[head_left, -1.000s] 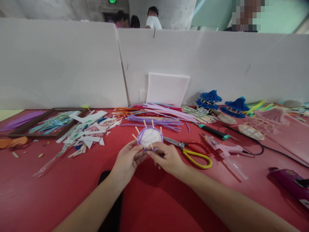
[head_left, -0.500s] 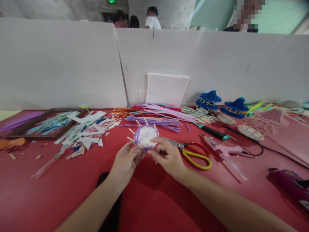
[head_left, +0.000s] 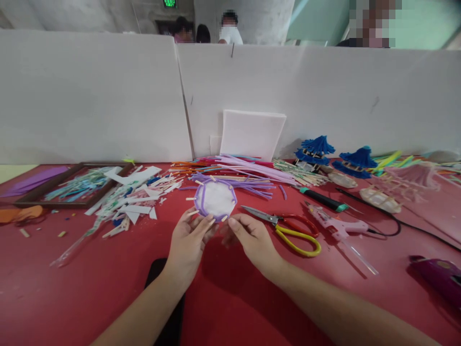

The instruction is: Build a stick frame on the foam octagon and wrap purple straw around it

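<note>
A small white foam disc (head_left: pixel 216 199) ringed with purple pipe cleaner and short wooden sticks is held up over the red table (head_left: pixel 230 298), its flat face turned toward me. My left hand (head_left: pixel 189 240) pinches its lower left edge, fingers closed on it. My right hand (head_left: pixel 252 238) holds the lower right edge with thumb and fingertips. Both hands sit close together at the middle of the view.
Scissors with red and yellow handles (head_left: pixel 288 228) lie just right of my hands, then a pink glue gun (head_left: pixel 340 226) with a black cord. Purple pipe cleaners (head_left: pixel 245 180) lie behind, foam scraps (head_left: pixel 133 197) and a tray (head_left: pixel 68 185) to the left, blue tassel models (head_left: pixel 317 149) back right. White partition boards (head_left: pixel 108 96) close off the back.
The disc has been tilted and turned so its flat face now points toward me, and it shifted slightly left and up. Both hands kept hold of it.
</note>
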`<state>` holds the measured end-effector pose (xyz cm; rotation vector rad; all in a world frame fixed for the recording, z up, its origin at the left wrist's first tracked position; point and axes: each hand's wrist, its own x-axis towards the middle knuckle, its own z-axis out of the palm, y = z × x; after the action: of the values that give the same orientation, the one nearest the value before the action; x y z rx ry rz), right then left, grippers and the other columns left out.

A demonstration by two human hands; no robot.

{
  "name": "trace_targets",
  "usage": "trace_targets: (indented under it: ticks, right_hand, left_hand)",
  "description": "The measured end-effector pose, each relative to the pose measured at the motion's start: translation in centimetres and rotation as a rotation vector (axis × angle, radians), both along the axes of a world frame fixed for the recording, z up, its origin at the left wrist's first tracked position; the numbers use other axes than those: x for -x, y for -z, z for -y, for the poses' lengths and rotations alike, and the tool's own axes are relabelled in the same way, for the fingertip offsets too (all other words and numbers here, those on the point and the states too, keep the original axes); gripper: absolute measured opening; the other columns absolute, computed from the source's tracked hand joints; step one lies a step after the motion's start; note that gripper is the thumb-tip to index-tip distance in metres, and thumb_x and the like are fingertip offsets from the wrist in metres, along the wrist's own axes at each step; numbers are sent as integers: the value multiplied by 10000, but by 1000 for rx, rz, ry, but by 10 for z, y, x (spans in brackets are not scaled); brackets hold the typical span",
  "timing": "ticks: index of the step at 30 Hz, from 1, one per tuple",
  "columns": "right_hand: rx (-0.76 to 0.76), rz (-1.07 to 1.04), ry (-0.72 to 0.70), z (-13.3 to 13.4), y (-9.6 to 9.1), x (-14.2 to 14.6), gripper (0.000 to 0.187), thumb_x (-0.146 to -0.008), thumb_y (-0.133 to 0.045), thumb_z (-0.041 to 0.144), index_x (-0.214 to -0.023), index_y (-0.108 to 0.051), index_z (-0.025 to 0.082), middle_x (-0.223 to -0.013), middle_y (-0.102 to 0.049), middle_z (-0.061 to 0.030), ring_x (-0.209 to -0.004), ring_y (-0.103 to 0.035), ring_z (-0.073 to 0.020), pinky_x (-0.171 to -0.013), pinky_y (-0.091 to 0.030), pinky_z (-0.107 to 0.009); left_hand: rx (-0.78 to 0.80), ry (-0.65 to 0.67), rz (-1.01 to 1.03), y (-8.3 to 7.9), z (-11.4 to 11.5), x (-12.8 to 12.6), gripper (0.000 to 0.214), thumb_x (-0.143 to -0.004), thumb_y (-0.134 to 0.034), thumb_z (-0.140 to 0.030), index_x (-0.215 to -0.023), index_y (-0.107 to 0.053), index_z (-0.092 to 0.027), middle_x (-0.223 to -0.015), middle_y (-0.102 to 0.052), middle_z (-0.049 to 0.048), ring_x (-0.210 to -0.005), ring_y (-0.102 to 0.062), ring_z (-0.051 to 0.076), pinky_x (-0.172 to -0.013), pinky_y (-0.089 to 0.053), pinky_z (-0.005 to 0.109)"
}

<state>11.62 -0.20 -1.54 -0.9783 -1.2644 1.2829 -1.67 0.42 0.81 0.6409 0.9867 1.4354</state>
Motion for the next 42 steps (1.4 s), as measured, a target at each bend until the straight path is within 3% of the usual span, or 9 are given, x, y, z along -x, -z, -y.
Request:
trace_targets:
  ticks: [5, 9, 12, 21, 29, 37, 42]
  right_hand:
    - [110, -227, -28, 3, 0, 8, 285, -712, -685, 423, -768, -543, 183, -645, -557, 41, -446, -531, -87, -451, -501, -246]
    - [99, -244, -30, 2, -1, 8, 272, -723, -684, 411, -789, -557, 180, -629, -546, 51, -438, -509, -78, -461, -484, -231]
    - [51, -212, -14, 1, -1, 7, 245, -744, -671, 398, -780, -560, 183, -615, -546, 55, -450, -501, -81, -471, -479, -227]
    - [26, -177, 19, -1, 3, 8, 224, -771, -638, 396, -787, -565, 185, -600, -539, 56, -423, -489, -82, -431, -459, -230]
    - [48, -158, -15, 0, 4, 3, 228, -769, -644, 370, -710, -553, 169, -548, -582, 42, -445, -565, -100, -471, -494, -235]
    - [43, -127, -33, -1, 4, 3, 230, -790, -619, 365, -696, -537, 171, -559, -589, 34, -464, -576, -97, -486, -499, -222]
    - [62, -100, -81, -2, 7, 2, 240, -814, -565, 396, -722, -557, 175, -614, -599, 22, -476, -581, -103, -469, -508, -233]
  left_hand:
    - [-31, 21, -78, 1, 5, -1, 374, -611, -774, -145, -916, -566, -204, -763, -706, -35, -690, -664, 112, -654, -532, 212]
    - [-101, 38, -218, -2, 9, -4, 352, -640, -764, -198, -937, -574, -195, -805, -695, -22, -681, -651, 112, -593, -523, 189]
    - [-151, 51, -275, 0, 10, -4, 304, -666, -749, -247, -909, -575, -193, -861, -700, -7, -756, -666, 130, -632, -538, 199]
    - [-117, 147, -227, 7, 11, -2, 423, -709, -729, -247, -1066, -507, -208, -856, -724, 1, -791, -687, 139, -700, -567, 229]
    - [-13, 109, -44, 7, 5, 0, 394, -619, -787, -173, -887, -500, -197, -667, -680, -58, -642, -667, 92, -588, -553, 164]
    - [25, 67, 29, 5, 4, -1, 410, -590, -789, -124, -871, -498, -190, -646, -683, -37, -620, -657, 87, -594, -560, 172]
    - [30, -30, 64, 6, 2, 1, 360, -609, -735, -44, -842, -503, -191, -641, -672, -47, -601, -646, 70, -590, -557, 155]
